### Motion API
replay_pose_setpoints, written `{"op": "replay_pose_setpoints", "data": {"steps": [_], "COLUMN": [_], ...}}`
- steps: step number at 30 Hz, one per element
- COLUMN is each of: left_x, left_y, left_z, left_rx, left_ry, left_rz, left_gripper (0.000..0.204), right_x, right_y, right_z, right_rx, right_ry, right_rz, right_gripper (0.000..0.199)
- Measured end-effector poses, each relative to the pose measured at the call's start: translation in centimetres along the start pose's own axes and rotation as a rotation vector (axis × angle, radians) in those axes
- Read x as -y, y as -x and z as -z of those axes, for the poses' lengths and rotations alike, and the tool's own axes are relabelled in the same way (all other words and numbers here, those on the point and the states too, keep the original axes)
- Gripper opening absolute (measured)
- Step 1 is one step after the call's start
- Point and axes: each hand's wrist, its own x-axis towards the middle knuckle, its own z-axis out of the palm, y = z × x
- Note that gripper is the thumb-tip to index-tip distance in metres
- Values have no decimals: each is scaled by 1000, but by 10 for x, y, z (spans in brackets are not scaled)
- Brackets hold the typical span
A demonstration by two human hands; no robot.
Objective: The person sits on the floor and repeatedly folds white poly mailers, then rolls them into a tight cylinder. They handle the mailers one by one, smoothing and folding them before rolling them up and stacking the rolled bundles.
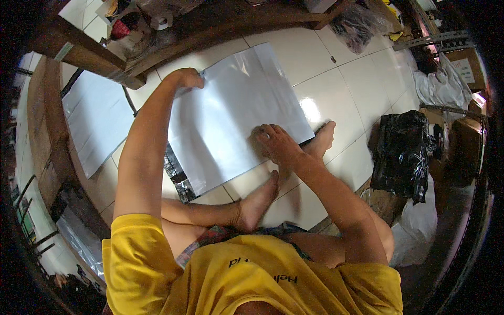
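A large white plastic mailing bag (236, 113) lies flat in front of me, its black underside showing along the lower left edge. My left hand (188, 79) pinches the bag's upper left edge, thumb on top and fingers tucked underneath. Over the lower right part of the bag is my right hand (278, 147), its fingers curled inward just above or against the white surface. Whatever those fingers may hold is hidden. My bare feet are beside the bag, one foot (323, 137) at its right corner and the other foot (260, 202) below it.
Another white plastic bag (97, 121) lies on the tiled floor (362, 79) at left. A wooden beam (226, 34) runs across the far side. To the right is a black plastic-wrapped parcel (401, 152), with a cardboard box (467, 68) on shelving behind. Clear plastic (357, 26) lies far right.
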Motion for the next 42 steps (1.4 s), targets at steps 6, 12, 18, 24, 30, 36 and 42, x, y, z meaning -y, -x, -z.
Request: {"op": "replay_pose_setpoints", "data": {"steps": [6, 12, 18, 24, 30, 36, 42], "left_x": [-16, 2, -1, -7, -15, -22, -27], "left_y": [84, 192, 221, 213, 206, 211, 207], "left_z": [-40, -174, -226, -224, -230, -232, -248], "left_rx": [-768, -1134, -651, -607, -674, -779, -914], "left_ry": [-16, 442, 621, 651, 607, 699, 650], "left_rz": [32, 487, 697, 723, 662, 617, 588], "left_gripper": [66, 76, 75, 63, 62, 62, 71], "right_x": [-17, -130, -174, -182, -178, -160, -100], "right_y": [-3, -42, -57, -69, -67, -54, -28], "right_z": [-45, -90, -69, -66, -68, -70, -84], "right_rx": [-200, -738, -546, -424, -444, -628, -737], "right_ry": [-110, -596, -310, -292, -381, -328, 90], "right_rz": [9, -261, -567, -423, -504, -542, -336], "right_gripper": [64, 54, 46, 40, 40, 46, 75]}}
